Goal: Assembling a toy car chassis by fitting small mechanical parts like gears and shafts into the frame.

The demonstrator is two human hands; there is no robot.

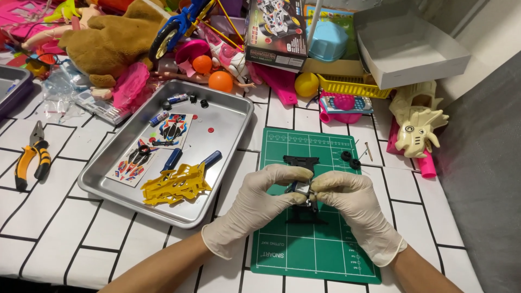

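L hand (255,203): fingers pinched on small silver motor part (303,189), from its left.
R hand (353,203): pinched on it from right.
Part: over black chassis (304,209), mid cutting mat (320,249), surface's near edge.

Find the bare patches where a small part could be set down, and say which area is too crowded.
Free: the green cutting mat below the gloved left hand and right hand; the white tablecloth between the pliers and metal tray; the tray's right half. Crowded: the table's far edge, heaped with the stuffed toy, balls and boxes.
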